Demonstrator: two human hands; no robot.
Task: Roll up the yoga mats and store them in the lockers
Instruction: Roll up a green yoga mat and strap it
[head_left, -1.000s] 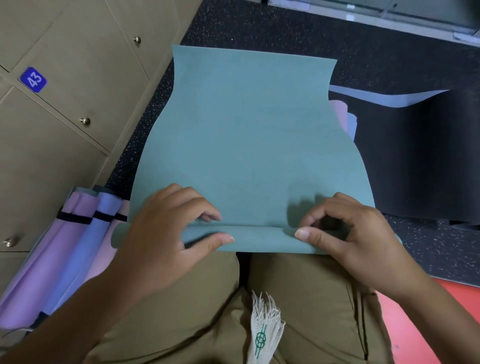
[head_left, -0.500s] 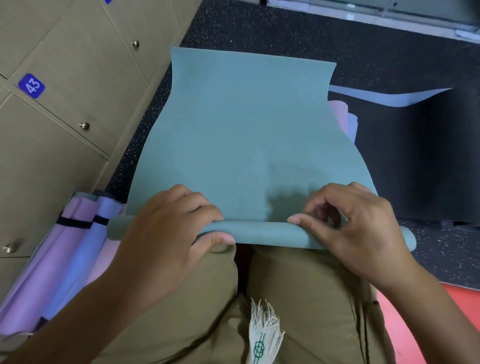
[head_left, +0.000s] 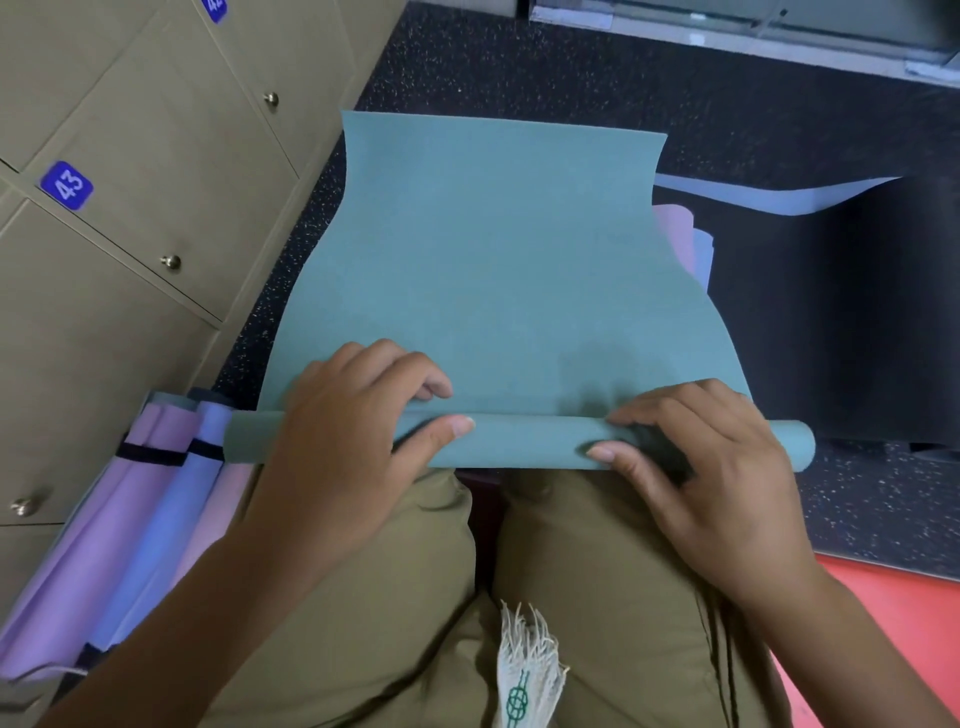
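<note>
I am seeing the teal yoga mat (head_left: 498, 270) lying flat on the dark speckled floor (head_left: 571, 78), its near end wound into a narrow roll (head_left: 524, 441) sitting just in front of the person's knees. The left hand (head_left: 343, 441) is gripping the roll near its left end, fingers curling over the top and thumb lying along the front. The right hand (head_left: 727, 467) is gripping it near the right end, fingers and thumb curled around it. Rolled purple and blue mats (head_left: 130, 530), banded with black straps, are lying at the left against the tan lockers (head_left: 135, 156), whose doors are showing closed; one carries a blue tag 43 (head_left: 67, 185). A black mat (head_left: 831, 322) is lying to the right.
</note>
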